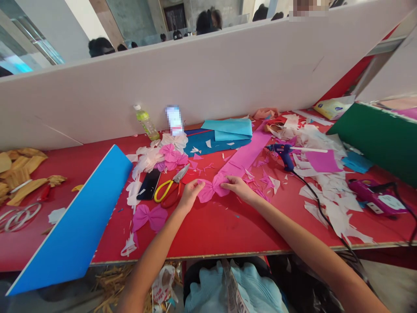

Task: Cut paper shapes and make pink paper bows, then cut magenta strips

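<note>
Forearms point(309, 234) nearest; hands point(191, 194) pinched on pink bow point(212, 190).

This place is looking like a shared craft workshop. A glue gun point(283, 153), a pair of scissors point(176, 178) and many cut scraps point(339, 191) are lying on a long red table point(228, 230), and this is pointing to handwork. A blue board point(91, 221) and a green board point(374, 141) are dividing the table into separate places. Behind a white partition point(195, 82), the heads of other people point(205, 21) are showing, so several persons are sharing the room.
</note>
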`<state>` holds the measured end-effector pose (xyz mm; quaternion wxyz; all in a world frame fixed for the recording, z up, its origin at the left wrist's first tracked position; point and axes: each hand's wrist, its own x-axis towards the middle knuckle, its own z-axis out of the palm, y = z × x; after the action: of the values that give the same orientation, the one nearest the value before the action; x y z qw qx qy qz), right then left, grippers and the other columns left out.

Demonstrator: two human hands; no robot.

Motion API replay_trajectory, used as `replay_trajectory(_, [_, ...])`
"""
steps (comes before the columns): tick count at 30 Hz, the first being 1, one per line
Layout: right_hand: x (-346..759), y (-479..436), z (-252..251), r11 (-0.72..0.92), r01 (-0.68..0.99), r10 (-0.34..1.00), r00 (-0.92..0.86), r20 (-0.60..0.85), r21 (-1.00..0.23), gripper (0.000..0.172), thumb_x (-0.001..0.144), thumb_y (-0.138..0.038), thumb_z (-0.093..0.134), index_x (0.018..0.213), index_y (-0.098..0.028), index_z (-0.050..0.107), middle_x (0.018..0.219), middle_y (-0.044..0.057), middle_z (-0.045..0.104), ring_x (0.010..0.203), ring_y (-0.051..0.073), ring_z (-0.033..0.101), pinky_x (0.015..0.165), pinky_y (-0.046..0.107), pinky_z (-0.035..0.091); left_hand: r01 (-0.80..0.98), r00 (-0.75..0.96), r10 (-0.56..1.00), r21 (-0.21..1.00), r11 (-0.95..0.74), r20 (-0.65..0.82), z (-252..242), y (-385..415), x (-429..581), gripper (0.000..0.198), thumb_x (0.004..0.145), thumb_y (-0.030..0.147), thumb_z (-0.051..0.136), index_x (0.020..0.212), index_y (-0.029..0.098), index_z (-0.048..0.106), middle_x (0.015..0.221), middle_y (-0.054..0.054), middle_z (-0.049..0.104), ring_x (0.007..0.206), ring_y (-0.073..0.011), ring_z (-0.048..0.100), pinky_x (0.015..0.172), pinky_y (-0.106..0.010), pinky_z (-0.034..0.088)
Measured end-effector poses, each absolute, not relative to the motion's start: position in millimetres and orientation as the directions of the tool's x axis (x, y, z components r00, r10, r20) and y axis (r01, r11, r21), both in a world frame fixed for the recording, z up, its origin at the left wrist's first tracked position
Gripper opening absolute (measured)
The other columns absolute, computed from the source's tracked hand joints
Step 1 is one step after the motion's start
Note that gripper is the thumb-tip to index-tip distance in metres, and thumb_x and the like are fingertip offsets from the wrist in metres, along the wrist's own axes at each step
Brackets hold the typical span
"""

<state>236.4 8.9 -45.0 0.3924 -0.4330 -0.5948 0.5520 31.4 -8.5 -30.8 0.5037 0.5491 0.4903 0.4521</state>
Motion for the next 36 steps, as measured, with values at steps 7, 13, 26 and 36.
replay_trajectory(7, [231, 1, -41, 0.157, 0.192, 0.973, -0.197, 0.118, -0.969, 0.018, 0.074, -0.036, 0.057, 0.073, -0.018, 0.054, 0.065, -0.002, 0.05, 0.061, 0.013, 0.044, 0.059, 0.027, 0.033, 0.128, 0.13, 0.979, 0.982, 0.138, -0.155, -28, -14, 40, 0.031, 0.064, 0.038, 0.071, 0.082, 0.013, 0.065, 0.076, -0.003, 0.066, 0.073, -0.017, 0.061, 0.07, -0.028, 0.047])
replay_trajectory(13, [225, -9, -37, 0.299, 0.145, 0.954, -0.05, 0.295, -0.943, 0.022, 0.072, -0.031, 0.061, 0.092, -0.023, 0.054, 0.089, 0.002, 0.057, 0.085, 0.018, 0.051, 0.078, 0.032, 0.04, 0.444, 0.063, 0.951, 0.845, -0.299, 0.303, -32, -17, 39, 0.016, 0.076, 0.03, 0.061, 0.078, 0.015, 0.065, 0.078, -0.005, 0.066, 0.077, -0.0171, 0.062, 0.073, -0.029, 0.049])
replay_trajectory(26, [211, -23, -35, -0.496, -0.526, 0.8, -0.586, -0.13, -0.691, 0.019, 0.07, -0.027, 0.064, 0.087, -0.018, 0.067, 0.09, 0.003, 0.068, 0.086, 0.017, 0.061, 0.089, 0.034, 0.045, 0.74, 0.433, 0.295, -0.15, -0.655, 0.851, -20, -34, 24, 0.023, 0.081, 0.012, 0.054, 0.099, 0.023, 0.062, 0.088, -0.004, 0.062, 0.088, -0.0155, 0.057, 0.088, -0.035, 0.045])
replay_trajectory(36, [215, -21, -38, -0.481, -0.544, 0.813, -0.57, -0.118, -0.688, 0.02, 0.074, -0.028, 0.062, 0.091, -0.018, 0.068, 0.097, 0.004, 0.069, 0.09, 0.017, 0.063, 0.091, 0.035, 0.045, 0.744, 0.492, 0.255, -0.249, -0.621, 0.832, -16, -34, 27, 0.023, 0.078, 0.01, 0.059, 0.097, 0.023, 0.064, 0.089, -0.004, 0.064, 0.089, -0.0158, 0.054, 0.091, -0.038, 0.04])
